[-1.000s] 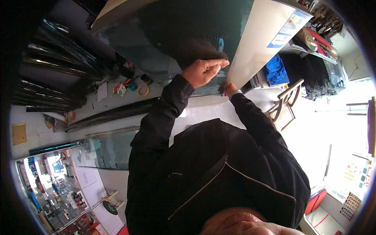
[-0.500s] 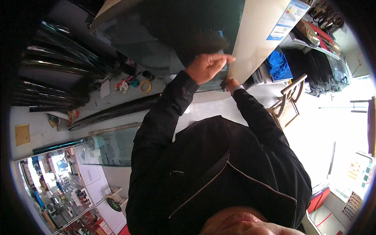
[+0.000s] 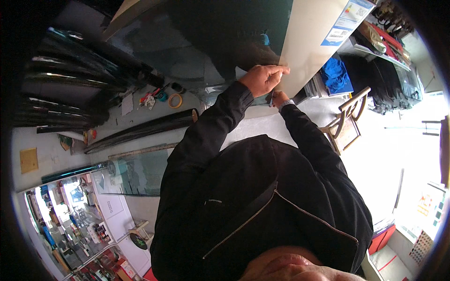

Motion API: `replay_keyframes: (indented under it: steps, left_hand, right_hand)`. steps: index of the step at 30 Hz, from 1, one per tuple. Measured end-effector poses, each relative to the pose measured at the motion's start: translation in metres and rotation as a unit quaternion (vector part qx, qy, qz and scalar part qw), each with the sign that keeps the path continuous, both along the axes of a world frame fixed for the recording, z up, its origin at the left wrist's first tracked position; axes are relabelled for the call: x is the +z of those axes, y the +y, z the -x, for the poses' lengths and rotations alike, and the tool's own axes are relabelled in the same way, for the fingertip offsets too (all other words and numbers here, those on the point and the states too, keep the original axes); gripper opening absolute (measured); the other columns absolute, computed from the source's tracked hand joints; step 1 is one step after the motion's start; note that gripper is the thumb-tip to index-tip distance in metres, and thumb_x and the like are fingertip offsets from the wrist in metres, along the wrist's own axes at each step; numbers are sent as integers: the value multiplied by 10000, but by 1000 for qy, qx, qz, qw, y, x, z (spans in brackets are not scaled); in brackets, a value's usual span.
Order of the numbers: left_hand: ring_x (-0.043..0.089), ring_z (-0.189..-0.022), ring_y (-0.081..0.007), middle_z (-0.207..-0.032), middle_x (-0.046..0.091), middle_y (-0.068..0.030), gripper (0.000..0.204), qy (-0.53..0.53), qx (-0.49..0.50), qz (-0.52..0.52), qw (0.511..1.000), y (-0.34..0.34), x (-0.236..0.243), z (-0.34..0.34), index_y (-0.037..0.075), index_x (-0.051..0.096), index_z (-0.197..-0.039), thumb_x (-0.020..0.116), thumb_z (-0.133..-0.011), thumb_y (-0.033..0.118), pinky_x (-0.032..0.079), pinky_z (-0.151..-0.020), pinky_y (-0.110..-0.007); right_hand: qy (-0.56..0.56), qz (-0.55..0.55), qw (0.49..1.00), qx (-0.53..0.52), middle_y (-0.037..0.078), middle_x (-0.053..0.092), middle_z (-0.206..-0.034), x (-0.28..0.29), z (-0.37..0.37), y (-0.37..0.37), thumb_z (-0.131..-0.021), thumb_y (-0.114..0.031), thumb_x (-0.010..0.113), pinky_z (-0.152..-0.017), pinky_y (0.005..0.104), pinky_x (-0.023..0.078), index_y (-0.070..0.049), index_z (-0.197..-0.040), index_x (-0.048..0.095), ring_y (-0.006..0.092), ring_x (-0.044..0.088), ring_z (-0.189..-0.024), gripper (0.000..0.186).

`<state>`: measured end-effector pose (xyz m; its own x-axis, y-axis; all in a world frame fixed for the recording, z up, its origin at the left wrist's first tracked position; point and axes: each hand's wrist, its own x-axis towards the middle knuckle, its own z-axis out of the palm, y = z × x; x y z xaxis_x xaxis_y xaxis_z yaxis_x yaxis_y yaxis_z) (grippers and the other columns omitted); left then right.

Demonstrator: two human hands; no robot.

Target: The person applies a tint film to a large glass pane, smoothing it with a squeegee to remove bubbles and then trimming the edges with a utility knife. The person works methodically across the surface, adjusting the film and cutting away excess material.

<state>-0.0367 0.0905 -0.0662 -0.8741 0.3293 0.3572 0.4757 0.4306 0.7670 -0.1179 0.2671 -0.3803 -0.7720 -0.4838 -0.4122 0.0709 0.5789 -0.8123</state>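
A tall cream cabinet-like body [image 3: 307,42] stands in front of me, and a dark glossy sheet [image 3: 211,28], like tinted film, covers its left part. My left hand [image 3: 265,80] is closed, with thumb and forefinger pinched at the right edge of this sheet. Just below it, near the sheet's lower corner, my right hand [image 3: 280,99] is also closed. A small dark thing shows beside its fingers, too little of it visible to name.
Dark film rolls [image 3: 70,77] lean at the left. A yellow tape ring [image 3: 175,100] lies on a grey surface near a long black roll [image 3: 145,129]. At the right are a blue cloth [image 3: 334,75] and a wooden chair [image 3: 349,119]. A glass pane [image 3: 136,173] stands lower left.
My left hand has moved right, and its fingers have come together at the sheet's edge. My right hand has shifted only slightly.
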Motion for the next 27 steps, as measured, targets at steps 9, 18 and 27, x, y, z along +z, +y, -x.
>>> replay_keyframes:
  steps: [9, 18, 27]
  left_hand:
    - [759, -999, -219, -1077, 788, -122, 249, -103, 3, 48, 994, -31, -43, -20, 28, 761, -1126, 623, -1017, 204, 578, -883, -336]
    - [702, -891, -121, -1051, 765, -83, 282, 39, 119, -192, 973, -135, 102, -116, 17, 721, -1156, 525, -1103, 212, 555, -819, -281]
    - [419, -1410, -389, -1598, 286, -232, 985, 383, 414, -11, 825, -202, 205, -96, 22, 278, -1586, 847, -881, 408, 417, -1135, -503]
  right_hand:
    - [-64, 116, 987, -90, 79, 701, -754, 22, -29, 66, -946, -153, 667, -519, 305, 528, 8, -959, 707, 169, 658, -565, 166]
    - [-118, -72, 976, -166, 111, 742, -787, 7, -142, 175, -946, -178, 701, -539, 341, 569, -12, -1010, 745, 205, 719, -616, 183]
    - [-141, -17, 964, -224, 109, 755, -833, 40, -239, 158, -948, -225, 703, -573, 332, 581, -5, -1013, 735, 207, 736, -654, 231]
